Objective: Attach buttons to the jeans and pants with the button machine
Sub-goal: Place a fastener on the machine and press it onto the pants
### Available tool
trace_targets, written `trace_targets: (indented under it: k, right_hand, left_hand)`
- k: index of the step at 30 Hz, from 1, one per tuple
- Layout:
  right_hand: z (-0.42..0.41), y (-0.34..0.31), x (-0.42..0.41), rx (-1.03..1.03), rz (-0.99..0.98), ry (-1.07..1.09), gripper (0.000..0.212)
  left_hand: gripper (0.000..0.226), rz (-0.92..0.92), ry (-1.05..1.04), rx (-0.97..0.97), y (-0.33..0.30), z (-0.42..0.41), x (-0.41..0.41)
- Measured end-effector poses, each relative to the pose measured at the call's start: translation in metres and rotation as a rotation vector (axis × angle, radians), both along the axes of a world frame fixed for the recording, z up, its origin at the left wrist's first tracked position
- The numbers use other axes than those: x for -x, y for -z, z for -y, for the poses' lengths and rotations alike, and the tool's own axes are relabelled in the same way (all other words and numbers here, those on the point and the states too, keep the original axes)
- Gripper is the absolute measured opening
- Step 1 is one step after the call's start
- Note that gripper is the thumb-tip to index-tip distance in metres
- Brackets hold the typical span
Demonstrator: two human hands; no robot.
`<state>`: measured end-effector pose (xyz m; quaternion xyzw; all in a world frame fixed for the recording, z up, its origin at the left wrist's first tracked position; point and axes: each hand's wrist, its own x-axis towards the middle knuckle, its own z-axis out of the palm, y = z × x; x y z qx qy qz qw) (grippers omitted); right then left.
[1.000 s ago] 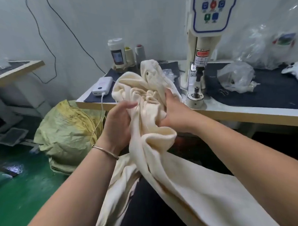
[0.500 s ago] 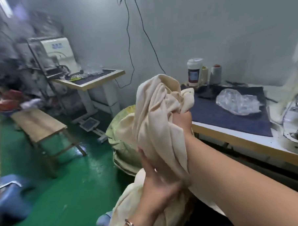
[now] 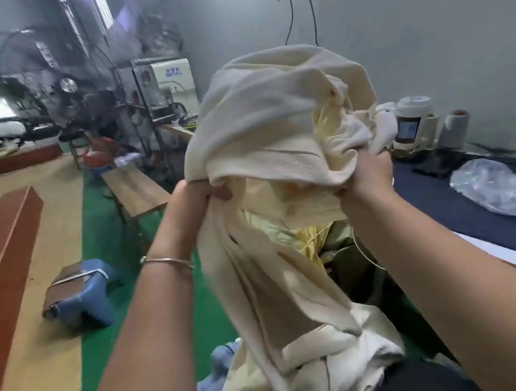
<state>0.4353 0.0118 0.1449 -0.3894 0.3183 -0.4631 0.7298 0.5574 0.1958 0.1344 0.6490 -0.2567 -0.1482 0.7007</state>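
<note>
I see 1 cream pants raised mid-air | my left hand pinches its left fold | my right hand grips its right bunch | 1 bracelet on left wrist

The bunched cream pants fill the space above and between the left hand and right hand. Right of the right hand, a jar and plastic bag occupy the desk; green floor lies open to the left.
</note>
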Motion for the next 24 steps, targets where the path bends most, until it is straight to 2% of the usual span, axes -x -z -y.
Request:
trace_targets:
  k: [2, 4, 5, 6, 7, 8, 9, 10, 12, 13, 15, 17, 19, 22, 24]
  right_hand:
    - [0.003, 0.006, 0.001, 0.068, -0.084, 0.048, 0.033]
    - [0.006, 0.013, 0.002, 0.109, -0.115, 0.077, 0.039]
    - [0.009, 0.017, 0.004, 0.124, -0.136, 0.079, 0.042]
    - [0.013, 0.021, 0.006, 0.144, -0.174, 0.074, 0.045]
    - [0.015, 0.025, 0.011, 0.196, -0.254, 0.068, 0.048]
    - [0.017, 0.029, 0.016, 0.282, -0.342, 0.056, 0.053]
    - [0.017, 0.034, 0.022, 0.389, -0.443, 0.025, 0.062]
    - [0.015, 0.038, 0.028, 0.498, -0.550, -0.018, 0.073]
    - [0.013, 0.046, 0.037, 0.639, -0.679, -0.139, 0.092]
    - [0.013, 0.048, 0.041, 0.662, -0.682, -0.196, 0.090]
    - [0.016, 0.052, 0.050, 0.644, -0.620, -0.257, 0.065]
    - [0.021, 0.059, 0.058, 0.680, -0.603, -0.231, 0.036]
    - [0.025, 0.065, 0.069, 0.762, -0.619, -0.163, 0.009]
    - [0.033, 0.067, 0.095, 0.817, -0.655, -0.091, 0.019]
    - [0.043, 0.064, 0.118, 0.809, -0.645, -0.057, 0.023]
  left_hand:
    - [0.043, 0.102, -0.042, -0.315, -0.028, -0.035, -0.020]
    - [0.035, 0.392, -0.075, -0.842, -0.042, -0.064, -0.030]
    - [0.028, 0.505, 0.019, -1.098, -0.037, -0.067, -0.022]
    - [0.023, 0.567, 0.165, -1.274, -0.027, -0.065, -0.016]
    - [0.021, 0.548, 0.323, -1.371, -0.016, -0.065, -0.012]
    - [0.025, 0.458, 0.454, -1.391, -0.005, -0.066, -0.009]
    - [0.039, 0.360, 0.552, -1.368, 0.002, -0.066, -0.004]
    - [0.062, 0.308, 0.610, -1.311, 0.007, -0.065, -0.002]
    - [0.104, 0.320, 0.627, -1.140, 0.011, -0.056, -0.002]
    - [0.117, 0.338, 0.583, -1.048, 0.011, -0.047, -0.001]
    - [0.133, 0.396, 0.442, -0.909, 0.014, -0.021, 0.005]
    - [0.135, 0.474, 0.379, -0.855, 0.021, 0.010, 0.019]
    - [0.127, 0.514, 0.444, -0.814, 0.035, 0.042, 0.037]
    - [0.104, 0.604, 0.547, -0.703, 0.053, 0.083, 0.060]
    - [0.099, 0.635, 0.527, -0.569, 0.057, 0.108, 0.076]
